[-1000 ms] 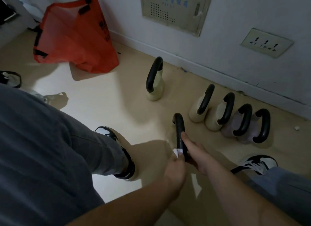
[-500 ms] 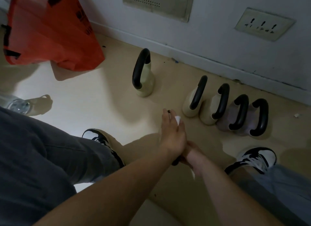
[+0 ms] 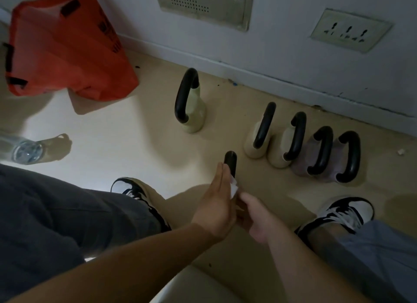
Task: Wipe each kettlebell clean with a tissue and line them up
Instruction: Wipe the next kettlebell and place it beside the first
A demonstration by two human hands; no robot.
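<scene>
On the smooth beige floor (image 3: 117, 126), the left hand (image 3: 216, 209), fingers straight and pressed together, flattens a crumpled white tissue (image 3: 233, 188) against the matte black, looped kettlebell handle (image 3: 230, 163). The right hand (image 3: 256, 220) seems to grip it lower down. Four rounded kettlebells (image 3: 300, 145) stand in a row nearby.

A row of four kettlebells (image 3: 301, 165) stands close side by side on the floor (image 3: 117, 144) to our right, near the wall (image 3: 282, 43) and below the wall socket (image 3: 349, 30). A lone kettlebell (image 3: 191, 113) stands apart to their left, below the wall panel (image 3: 203, 2). Nearer us, between our left shoe (image 3: 135, 189) and right shoe (image 3: 343, 212), a kettlebell handle (image 3: 230, 163) rises. Our left hand (image 3: 216, 203) lies on its left, the tissue (image 3: 234, 187) between them, and our right hand (image 3: 255, 217) is just beside. Far left, a bag (image 3: 67, 49) sits by the wall, a bottle (image 3: 24, 150) before it.
</scene>
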